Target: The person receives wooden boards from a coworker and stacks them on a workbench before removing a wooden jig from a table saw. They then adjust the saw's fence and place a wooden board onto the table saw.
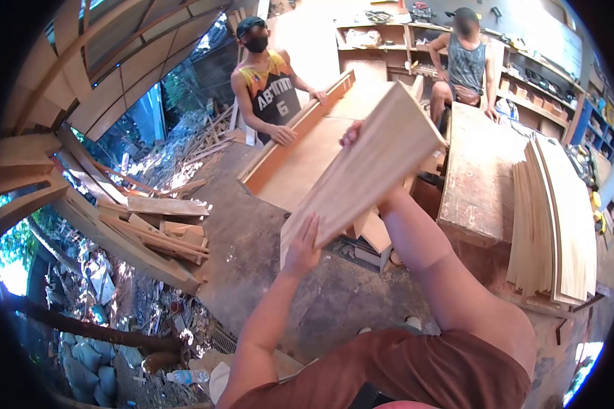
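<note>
A wide, pale wooden board (378,153) is held up in front of me, tilted, its far end raised to the right. My left hand (302,249) grips its near lower end, with the fingers lying over the face. My right arm passes beneath the board, and the fingertips of my right hand (350,134) curl round its left edge; the palm is hidden behind it. Just beyond the board lies a large shallow wooden panel frame (290,184) with raised sides, partly covered by the board. A co-worker's two hands rest on that frame's far side.
One person (269,88) stands behind the frame; another person (465,68) sits at the back right. To the right is a worn workbench (481,177) beside stacked long planks (559,211). Scrap timber (160,225) lies at left, with shelves (539,109) along the back.
</note>
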Tool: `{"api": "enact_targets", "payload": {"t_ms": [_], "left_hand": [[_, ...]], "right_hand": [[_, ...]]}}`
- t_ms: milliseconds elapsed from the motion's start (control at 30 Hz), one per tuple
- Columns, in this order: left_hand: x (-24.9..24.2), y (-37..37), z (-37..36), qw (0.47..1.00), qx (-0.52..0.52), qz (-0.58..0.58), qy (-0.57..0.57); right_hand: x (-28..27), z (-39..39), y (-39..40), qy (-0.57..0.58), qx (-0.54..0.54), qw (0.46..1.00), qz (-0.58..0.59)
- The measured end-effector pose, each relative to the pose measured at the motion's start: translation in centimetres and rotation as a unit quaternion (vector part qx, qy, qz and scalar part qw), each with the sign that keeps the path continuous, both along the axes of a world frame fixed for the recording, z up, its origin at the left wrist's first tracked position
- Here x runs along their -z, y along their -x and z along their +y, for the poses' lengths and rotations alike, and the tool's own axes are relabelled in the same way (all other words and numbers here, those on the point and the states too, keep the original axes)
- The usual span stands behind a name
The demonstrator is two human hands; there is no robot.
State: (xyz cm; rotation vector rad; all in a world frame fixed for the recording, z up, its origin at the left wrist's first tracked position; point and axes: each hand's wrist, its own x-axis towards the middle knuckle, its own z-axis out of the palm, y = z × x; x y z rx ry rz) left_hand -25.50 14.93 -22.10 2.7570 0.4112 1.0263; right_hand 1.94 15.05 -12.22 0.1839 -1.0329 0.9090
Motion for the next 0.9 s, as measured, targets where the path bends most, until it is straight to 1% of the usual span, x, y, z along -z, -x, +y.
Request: {"api": "enact_targets", "payload": {"t_ms": [33, 67, 133, 167, 200, 233, 267, 300, 333, 367, 400, 433, 467, 500, 533, 567, 600, 633, 667, 700, 733, 767, 800, 833, 867, 900], "left_hand": [[0.4, -0.2, -0.3, 0.999, -0.024, -0.021, 0.04], [0.3, -0.7, -0.4, 0.999, -0.023, -0.021, 0.044], [-0.8, -2.0, -0.5, 0.994, -0.077, -0.044, 0.067], [-2.0, -2.7, -0.7, 0.989, -0.096, -0.035, 0.103], [-2.0, -3.4, 0.0, 0.989, -0.098, -0.035, 0.106], [-1.7, -4.1, 1.1, 0.987, -0.127, -0.018, 0.1], [-1.3, -4.7, 1.9, 0.983, -0.155, 0.002, 0.094], [-1.0, -5.1, 2.4, 0.983, -0.157, 0.005, 0.097], [-0.6, -5.3, 2.8, 0.97, -0.203, 0.086, 0.102], [-0.4, -5.3, 3.4, 0.95, -0.247, 0.164, 0.101], [0.1, -4.8, 4.3, 0.949, -0.248, 0.166, 0.099], [0.8, -3.5, 5.2, 0.958, -0.181, 0.205, 0.089], [1.4, -1.7, 5.7, 0.96, -0.112, 0.245, 0.082], [1.3, 0.9, 5.7, 0.968, -0.051, 0.222, 0.104], [2.0, 3.3, 6.0, 0.954, -0.125, 0.24, 0.132], [2.9, 6.1, 6.4, 0.932, -0.198, 0.259, 0.156], [5.1, 10.2, 7.8, 0.904, -0.281, 0.264, 0.186], [7.1, 13.3, 8.9, 0.868, -0.361, 0.265, 0.214], [6.8, 14.0, 8.0, 0.865, -0.364, 0.271, 0.213], [6.0, 14.2, 6.2, 0.779, -0.418, 0.093, 0.457], [5.7, 14.2, 5.1, 0.616, -0.433, -0.101, 0.651], [7.5, 14.3, 5.5, 0.616, -0.437, -0.1, 0.648], [10.3, 14.6, 6.5, 0.624, -0.36, -0.214, 0.66], [12.0, 14.4, 7.2, 0.62, -0.273, -0.323, 0.661], [12.1, 13.4, 7.6, 0.619, -0.274, -0.322, 0.662], [11.7, 11.6, 8.5, 0.595, -0.275, -0.403, 0.639]], "right_hand": [[1.6, 1.5, -0.3, 0.133, 0.046, 0.99, 0.002], [2.8, 2.9, -0.3, 0.26, 0.09, 0.961, 0.002], [6.1, 3.7, 3.4, 0.383, 0.104, 0.915, -0.074], [6.2, 2.3, 6.2, 0.385, 0.027, 0.922, 0.033], [6.2, 0.9, 9.0, 0.382, -0.052, 0.912, 0.141], [7.1, 1.0, 10.8, 0.383, -0.053, 0.911, 0.14], [8.4, 1.5, 12.1, 0.405, -0.05, 0.898, 0.164], [9.7, 2.0, 12.8, 0.427, -0.047, 0.882, 0.191], [10.9, 2.7, 12.8, 0.43, -0.05, 0.88, 0.196], [11.8, 3.8, 12.6, 0.487, -0.027, 0.855, 0.178], [12.5, 4.8, 12.3, 0.541, -0.003, 0.826, 0.158], [13.4, 5.7, 12.3, 0.539, -0.005, 0.827, 0.159], [14.6, 6.1, 12.5, 0.555, 0.025, 0.815, 0.163], [15.8, 6.5, 12.5, 0.571, 0.056, 0.803, 0.164], [17.0, 7.1, 12.7, 0.573, 0.051, 0.801, 0.164], [18.2, 7.9, 12.9, 0.592, 0.056, 0.785, 0.175], [19.2, 8.9, 13.3, 0.61, 0.061, 0.767, 0.188], [20.0, 10.0, 13.5, 0.61, 0.056, 0.766, 0.193], [20.8, 10.9, 13.8, 0.623, 0.062, 0.754, 0.2], [21.5, 11.4, 14.3, 0.637, 0.067, 0.739, 0.206], [21.9, 12.1, 14.3, 0.639, 0.062, 0.738, 0.207], [22.0, 13.0, 14.0, 0.645, 0.072, 0.731, 0.211], [22.0, 13.8, 13.7, 0.652, 0.082, 0.722, 0.216], [21.2, 14.2, 13.0, 0.653, 0.075, 0.737, 0.158], [20.2, 14.9, 12.9, 0.654, 0.076, 0.736, 0.158], [19.1, 15.8, 13.1, 0.675, 0.119, 0.726, 0.061]]}}
